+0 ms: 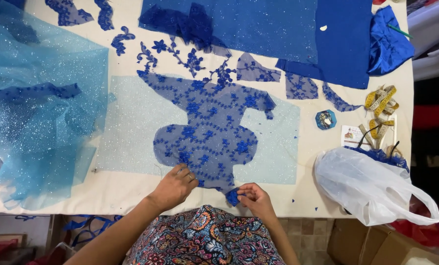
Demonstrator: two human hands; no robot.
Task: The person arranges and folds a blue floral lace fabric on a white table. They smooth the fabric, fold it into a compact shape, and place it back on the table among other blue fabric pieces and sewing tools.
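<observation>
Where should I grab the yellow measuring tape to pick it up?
I'd pinch the yellow measuring tape at one of its upper loops, coming straight down from above. It lies in loose folds on the table, so a raised loop probably gives fingers something to close on. The white plastic bag crowds its lower end, so stay at the top.

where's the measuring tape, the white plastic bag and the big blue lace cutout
yellow measuring tape point(382, 100), head view, on the upper coil
white plastic bag point(364, 184), head view, on its bulging middle
blue lace cutout point(212, 125), head view, on its centre

Plastic bag point(371, 189) blocks right — bare table point(126, 189) left.
</observation>
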